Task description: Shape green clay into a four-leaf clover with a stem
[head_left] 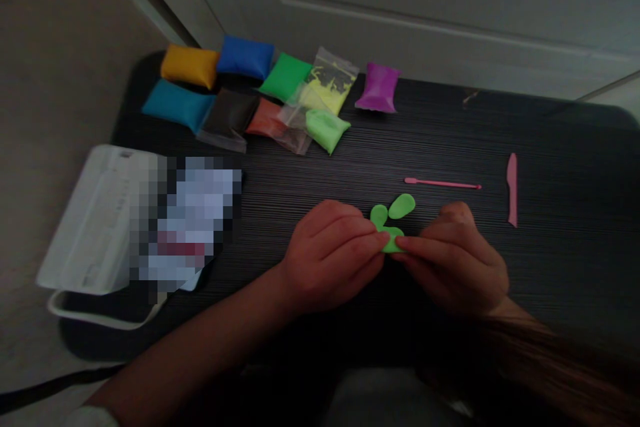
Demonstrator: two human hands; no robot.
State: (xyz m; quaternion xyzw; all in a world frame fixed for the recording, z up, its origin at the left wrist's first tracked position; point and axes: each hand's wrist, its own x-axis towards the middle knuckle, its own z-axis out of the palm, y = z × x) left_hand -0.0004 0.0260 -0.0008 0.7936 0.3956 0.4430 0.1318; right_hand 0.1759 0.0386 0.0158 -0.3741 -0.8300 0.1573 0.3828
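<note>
Left hand (pixel 333 253) and right hand (pixel 457 260) both pinching fingertips on held green clay piece (pixel 393 240), between table (pixel 300 180) middle and near edge; two-sided grip probably steadying soft, thin clay. Can't tell if piece is touching table. Two flat green ovals (pixel 379 215) (pixel 403 206) lying just beyond fingers, likely for easy reach. Pink stick (pixel 443 183) lying past right hand, pink knife (pixel 513 190) toward right edge, both seemingly within reach. Clay packets (pixel 190 65) sitting toward far edge, mostly near far left corner, presumably leaving hands room. Phone (pixel 200 213) lying toward left edge.
</note>
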